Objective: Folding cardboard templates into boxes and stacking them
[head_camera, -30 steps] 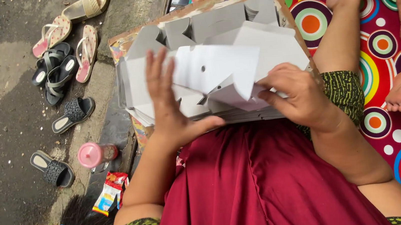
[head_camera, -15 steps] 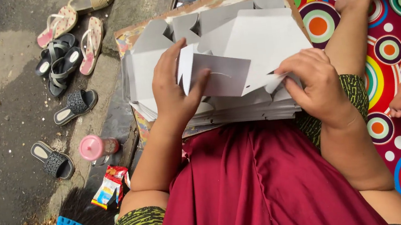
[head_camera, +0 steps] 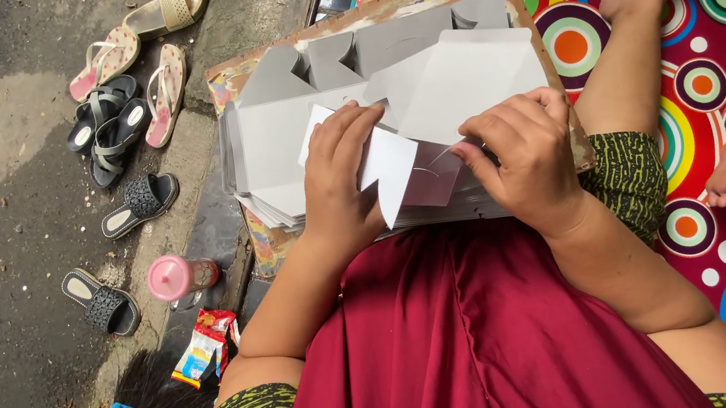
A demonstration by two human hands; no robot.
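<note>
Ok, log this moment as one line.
left hand: pressing white folded card piece | right hand: gripping its edge | underneath: grey card stack

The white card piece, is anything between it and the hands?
Nothing visible. The left hand lies flat on the folded white card piece, and the right hand touches its right edge with its fingers. It rests on the stack of card blanks.
</note>
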